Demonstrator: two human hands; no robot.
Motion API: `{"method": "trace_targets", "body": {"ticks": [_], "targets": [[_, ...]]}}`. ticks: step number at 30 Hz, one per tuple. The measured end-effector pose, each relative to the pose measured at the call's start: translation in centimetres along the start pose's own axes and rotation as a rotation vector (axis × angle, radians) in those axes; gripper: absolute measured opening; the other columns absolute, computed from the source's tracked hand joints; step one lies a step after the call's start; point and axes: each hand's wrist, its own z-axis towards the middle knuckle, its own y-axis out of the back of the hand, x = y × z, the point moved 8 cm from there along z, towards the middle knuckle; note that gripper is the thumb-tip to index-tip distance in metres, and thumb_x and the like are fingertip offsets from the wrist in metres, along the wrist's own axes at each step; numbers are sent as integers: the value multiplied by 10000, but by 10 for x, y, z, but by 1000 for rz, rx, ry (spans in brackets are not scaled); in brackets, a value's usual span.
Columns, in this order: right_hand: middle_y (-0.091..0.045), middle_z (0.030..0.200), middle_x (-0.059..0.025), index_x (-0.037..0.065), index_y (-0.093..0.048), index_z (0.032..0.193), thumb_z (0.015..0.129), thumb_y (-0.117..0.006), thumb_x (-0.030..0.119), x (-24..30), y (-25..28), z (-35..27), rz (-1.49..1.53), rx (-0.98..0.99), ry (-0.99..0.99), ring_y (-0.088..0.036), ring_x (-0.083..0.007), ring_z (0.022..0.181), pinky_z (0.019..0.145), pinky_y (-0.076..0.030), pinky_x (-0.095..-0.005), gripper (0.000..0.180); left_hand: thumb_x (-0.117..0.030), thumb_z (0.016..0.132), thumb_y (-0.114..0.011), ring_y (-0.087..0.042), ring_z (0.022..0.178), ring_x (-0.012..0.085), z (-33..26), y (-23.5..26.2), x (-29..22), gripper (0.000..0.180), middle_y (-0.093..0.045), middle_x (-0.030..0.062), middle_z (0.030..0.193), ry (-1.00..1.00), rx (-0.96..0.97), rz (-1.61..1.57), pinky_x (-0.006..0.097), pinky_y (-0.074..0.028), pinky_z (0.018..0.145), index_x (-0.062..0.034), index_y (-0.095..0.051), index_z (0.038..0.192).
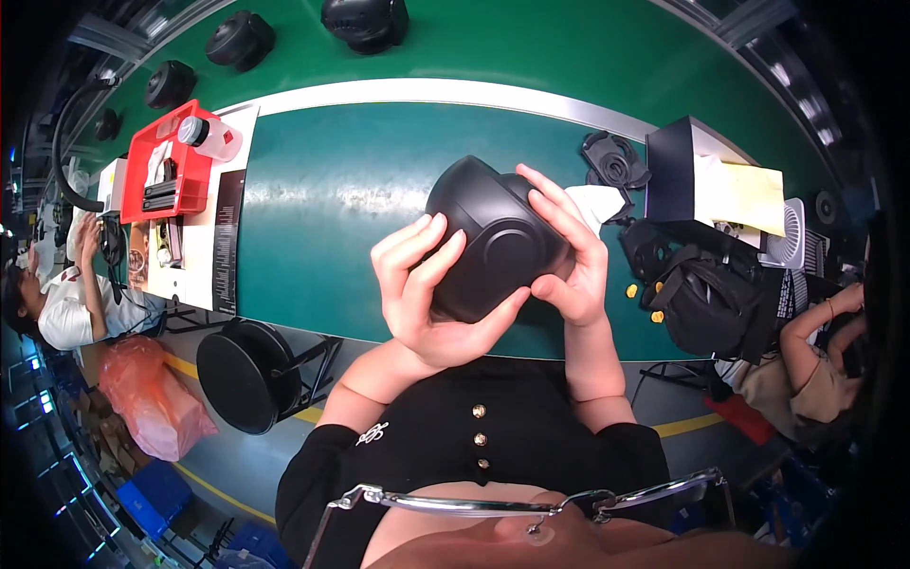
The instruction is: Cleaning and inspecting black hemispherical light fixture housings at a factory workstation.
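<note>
Eyeglasses [427, 500] sit nearest, both hands' fingers [440, 267] [569, 224] gripping a black housing [464, 213], disc [514, 249] toward camera, long axis unclear.

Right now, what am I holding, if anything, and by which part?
A black rounded device, held by opposite sides: your left hand on its left and lower side, your right hand on its right.

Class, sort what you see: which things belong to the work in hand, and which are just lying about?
In the work:
- black casing, held between left hand and right hand
- perhaps the rounded black units beyond

Seemingly lying about:
- stool
- pink bag
- black bag
</note>
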Motion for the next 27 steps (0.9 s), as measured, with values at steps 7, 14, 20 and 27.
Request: {"method": "trace_targets", "body": {"ticks": [7,14,20,27], "targets": [[-400,1329,-226,2,-513,1232,665,-753,397,-9,1,1,0,-7,-58,-440,-321,1197,992,-338,-398,732,-187,548,-826,-498,1022,293,5,-3,12,597,-514,143,1124,32,-52,-64,358,-435,858,3,-574,1055],[-405,1329,-223,28,-513,1240,643,-766,425,-4,-3,8,-163,-21,0,-422,-342,1216,998,-334,-420,761,-166,516,-820,-529,1008,293,9,1,25,574,-544,149,1105,27,-131,-150,371,-459,853,7,-602,1017],[-382,1341,-193,100,-517,1254,473,-870,326,14,-24,32,-409,192,93,-416,-340,1220,994,-355,-438,886,-290,543,-831,-517,1037,315,9,9,45,623,-526,166,1140,-84,-136,-220,417,-436,883,-4,-583,1037],[-440,1265,-156,147,-564,1186,497,-804,265,-23,35,136,-979,-136,197,-436,-333,1138,953,-397,-419,739,-417,687,-740,-225,1302,342,77,-32,213,1047,-196,228,1405,365,6,-177,400,-226,1064,29,-106,1391]]}}
